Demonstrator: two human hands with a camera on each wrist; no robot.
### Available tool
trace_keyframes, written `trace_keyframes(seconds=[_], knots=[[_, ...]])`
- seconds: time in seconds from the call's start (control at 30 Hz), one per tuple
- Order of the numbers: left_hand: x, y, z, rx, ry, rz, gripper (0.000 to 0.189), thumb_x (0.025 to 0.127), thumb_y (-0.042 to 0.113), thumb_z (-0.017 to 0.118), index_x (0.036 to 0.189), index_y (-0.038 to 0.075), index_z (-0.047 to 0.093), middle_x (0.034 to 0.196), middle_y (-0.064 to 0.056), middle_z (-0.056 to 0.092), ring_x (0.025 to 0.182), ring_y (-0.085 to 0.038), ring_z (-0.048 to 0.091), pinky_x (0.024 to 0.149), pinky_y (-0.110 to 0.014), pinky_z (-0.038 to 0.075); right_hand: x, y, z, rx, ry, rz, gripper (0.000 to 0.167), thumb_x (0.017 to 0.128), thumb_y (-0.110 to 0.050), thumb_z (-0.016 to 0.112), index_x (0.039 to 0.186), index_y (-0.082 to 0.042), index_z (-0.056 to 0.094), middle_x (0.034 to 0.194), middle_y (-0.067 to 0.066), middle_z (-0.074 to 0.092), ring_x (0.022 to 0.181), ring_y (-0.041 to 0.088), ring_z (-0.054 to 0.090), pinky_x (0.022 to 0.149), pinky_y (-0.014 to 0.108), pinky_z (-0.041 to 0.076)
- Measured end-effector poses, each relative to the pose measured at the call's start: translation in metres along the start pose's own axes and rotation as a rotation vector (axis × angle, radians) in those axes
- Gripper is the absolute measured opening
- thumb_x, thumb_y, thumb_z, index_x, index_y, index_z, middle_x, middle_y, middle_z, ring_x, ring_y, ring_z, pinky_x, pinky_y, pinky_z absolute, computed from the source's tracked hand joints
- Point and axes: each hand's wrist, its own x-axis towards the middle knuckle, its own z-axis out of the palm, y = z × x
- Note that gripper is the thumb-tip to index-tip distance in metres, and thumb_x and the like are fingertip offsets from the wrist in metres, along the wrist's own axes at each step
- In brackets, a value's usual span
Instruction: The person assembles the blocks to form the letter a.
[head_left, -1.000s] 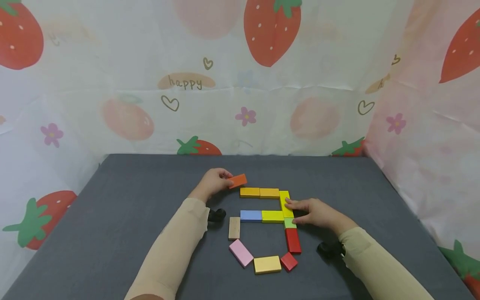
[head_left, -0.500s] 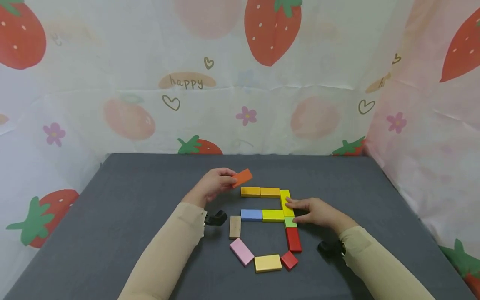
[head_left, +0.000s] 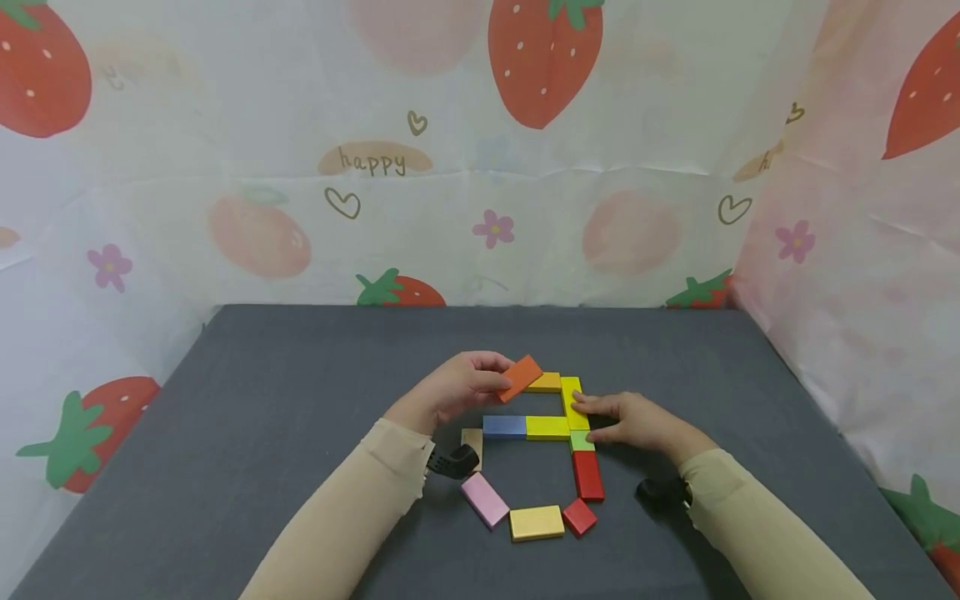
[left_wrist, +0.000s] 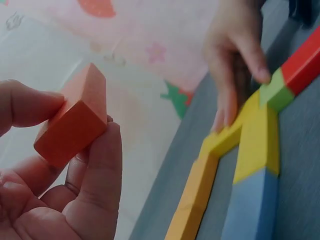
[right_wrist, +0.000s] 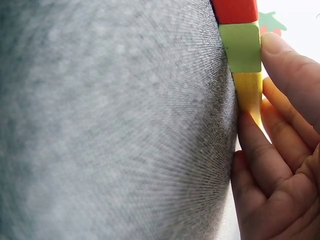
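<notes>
My left hand [head_left: 459,387] pinches an orange wooden block [head_left: 521,379] between thumb and fingers, held tilted in the air; the left wrist view gives its end face. Below it lies a row of amber blocks [head_left: 549,382], partly hidden by the hand and the orange block. My right hand [head_left: 637,425] rests at the line's right side, fairly straight fingers on a long yellow block [head_left: 572,407], thumb at a small green block [head_left: 582,441]. A blue block [head_left: 505,427] and another yellow block [head_left: 547,428] form a crossbar.
A red block [head_left: 588,476], small red block [head_left: 580,517], pale yellow block [head_left: 536,523], pink block [head_left: 485,500] and bare wood block [head_left: 472,438] curve round below the crossbar. All lie on a dark grey cloth [head_left: 262,400]. A strawberry-print curtain [head_left: 480,250] stands behind.
The left hand has carried the orange block rightward, and it now overlaps the amber row in the head view. The right hand and the laid blocks stay where they were.
</notes>
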Motion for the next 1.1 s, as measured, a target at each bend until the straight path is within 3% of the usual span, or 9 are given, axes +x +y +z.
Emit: trace_keyframes(seconds=[0.17,0.43,0.7,0.93,1.1], knots=[[-0.001,0.0,0.021,0.105,-0.071,-0.007,0.02,0.087,0.016,0.062,0.103,0.004,0.063,0.102,-0.011,0.059,0.086,-0.022,0.057,0.08,-0.034,0.05,0.0,-0.001,-0.001,-0.007,0.002,0.001,0.06,0.078,-0.042,0.068,0.132,-0.023,0.049,0.14,-0.002,0.04,0.132,0.026,0.032,0.102,0.048,0.029],[0.004,-0.011,0.053,0.395,-0.241,0.028,0.012,0.082,0.019,0.068,0.092,0.012,0.07,0.084,-0.001,0.066,0.075,-0.018,0.057,0.071,-0.032,0.049,0.001,0.0,-0.001,-0.018,0.008,-0.028,0.062,0.077,-0.043,0.068,0.132,-0.022,0.05,0.14,-0.001,0.041,0.13,0.028,0.035,0.101,0.049,0.031],[0.009,-0.014,0.092,0.55,-0.381,0.081,0.011,0.08,0.016,0.07,0.09,0.012,0.07,0.075,0.004,0.066,0.071,-0.01,0.057,0.067,-0.023,0.048,-0.001,0.005,-0.001,-0.007,0.007,-0.075,0.058,0.08,-0.039,0.067,0.132,-0.02,0.049,0.141,0.0,0.04,0.129,0.028,0.035,0.1,0.05,0.032],[0.018,-0.018,0.116,0.664,-0.486,0.109,0.01,0.08,0.017,0.07,0.09,0.014,0.07,0.072,0.007,0.065,0.069,-0.006,0.055,0.068,-0.018,0.045,-0.001,0.004,-0.001,-0.026,0.01,-0.091,0.055,0.081,-0.036,0.066,0.132,-0.021,0.049,0.14,-0.002,0.04,0.129,0.028,0.035,0.099,0.049,0.033],[0.021,-0.02,0.13,0.724,-0.513,0.114,0.01,0.08,0.017,0.07,0.09,0.014,0.07,0.071,0.009,0.064,0.064,-0.005,0.053,0.062,-0.017,0.046,-0.001,0.003,-0.002,-0.041,0.009,-0.103,0.051,0.084,-0.026,0.065,0.132,-0.02,0.049,0.14,-0.001,0.04,0.129,0.028,0.035,0.099,0.05,0.033]])
